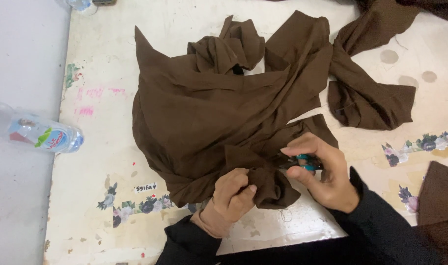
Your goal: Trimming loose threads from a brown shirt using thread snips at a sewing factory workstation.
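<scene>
My left hand (230, 197) pinching a fold of the brown fabric (209, 113), my right hand (318, 172) clamped on teal-handled thread snips (302, 163) at the cloth edge, worn white bench (111, 162), plastic water bottle (35, 131) lying off to the left

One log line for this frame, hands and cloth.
left hand: pinching brown cloth edge | right hand: holding teal-handled scissors at cloth | table: plastic bottle at left

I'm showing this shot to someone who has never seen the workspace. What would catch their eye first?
The big crumpled brown cloth heaped mid-table, with a second brown piece lying to its right. At its near edge the left hand pinches a fold, while the right hand holds small teal-handled scissors against it. A plastic water bottle lies on its side at far left.
</scene>
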